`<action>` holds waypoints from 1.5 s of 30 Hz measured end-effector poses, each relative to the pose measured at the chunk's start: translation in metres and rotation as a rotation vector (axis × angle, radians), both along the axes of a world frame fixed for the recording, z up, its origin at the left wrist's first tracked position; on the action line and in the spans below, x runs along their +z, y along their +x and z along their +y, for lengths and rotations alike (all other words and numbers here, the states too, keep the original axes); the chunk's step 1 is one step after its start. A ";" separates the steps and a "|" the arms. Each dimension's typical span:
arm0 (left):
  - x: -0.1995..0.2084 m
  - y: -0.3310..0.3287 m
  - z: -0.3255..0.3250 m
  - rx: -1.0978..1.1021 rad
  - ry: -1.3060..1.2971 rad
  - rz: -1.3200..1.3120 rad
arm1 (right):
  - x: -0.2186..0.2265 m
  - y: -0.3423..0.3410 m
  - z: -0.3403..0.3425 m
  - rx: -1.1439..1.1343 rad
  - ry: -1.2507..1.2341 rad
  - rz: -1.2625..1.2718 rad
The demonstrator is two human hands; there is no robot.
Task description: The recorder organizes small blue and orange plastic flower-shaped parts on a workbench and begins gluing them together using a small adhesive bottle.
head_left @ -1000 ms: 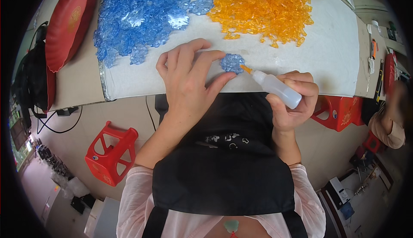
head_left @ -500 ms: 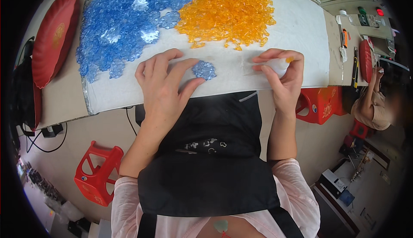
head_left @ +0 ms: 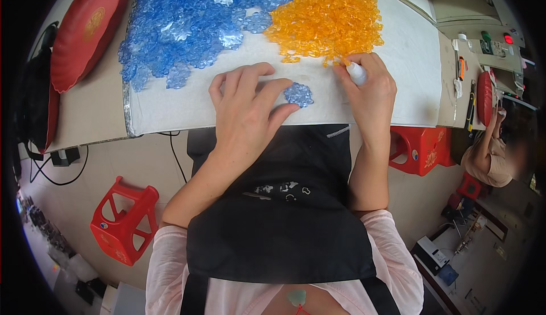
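- Head view, looking down: a person wearing a black apron [head_left: 278,246] faces a bench [head_left: 99,104] covered with a white sheet [head_left: 418,87].
- Left hand [head_left: 244,101]: thumb and index finger stand apart, their tips at the edge of one translucent blue flower-shaped piece [head_left: 298,95]; whether they press on it, I cannot tell.
- That piece lies on the sheet near the bench's front edge, between the two hands.
- Right hand [head_left: 372,87]: wrapped around a small white plastic bottle [head_left: 356,73], with fingertips at the near edge of a heap of translucent orange pieces [head_left: 327,19]; anything pinched there is too small to tell.
- Left of the orange heap, meeting it, spreads a larger blue heap [head_left: 182,25].
- Far left: a red scalloped tray [head_left: 85,36].
- Lower left, on the floor: a red plastic stool [head_left: 121,228].
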State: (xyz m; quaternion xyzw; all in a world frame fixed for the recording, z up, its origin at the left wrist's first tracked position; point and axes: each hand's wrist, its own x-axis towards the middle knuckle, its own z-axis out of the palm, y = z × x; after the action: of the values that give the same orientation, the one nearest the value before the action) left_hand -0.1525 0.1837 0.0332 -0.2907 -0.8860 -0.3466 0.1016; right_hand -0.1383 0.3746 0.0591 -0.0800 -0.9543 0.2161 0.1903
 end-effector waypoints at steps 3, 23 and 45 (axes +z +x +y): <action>0.000 -0.004 0.000 -0.048 0.006 0.006 | -0.001 0.003 0.000 0.025 -0.018 -0.018; 0.002 -0.003 0.006 -0.133 -0.032 -0.001 | -0.003 0.028 0.007 0.096 -0.999 -0.144; -0.002 0.009 0.014 -0.064 0.285 0.182 | -0.001 0.042 -0.013 0.273 -0.909 -0.102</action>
State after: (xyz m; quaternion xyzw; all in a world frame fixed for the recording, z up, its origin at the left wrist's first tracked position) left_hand -0.1440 0.1981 0.0311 -0.3316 -0.8053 -0.4441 0.2106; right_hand -0.0961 0.3612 0.0582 -0.0394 -0.7728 0.6306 0.0590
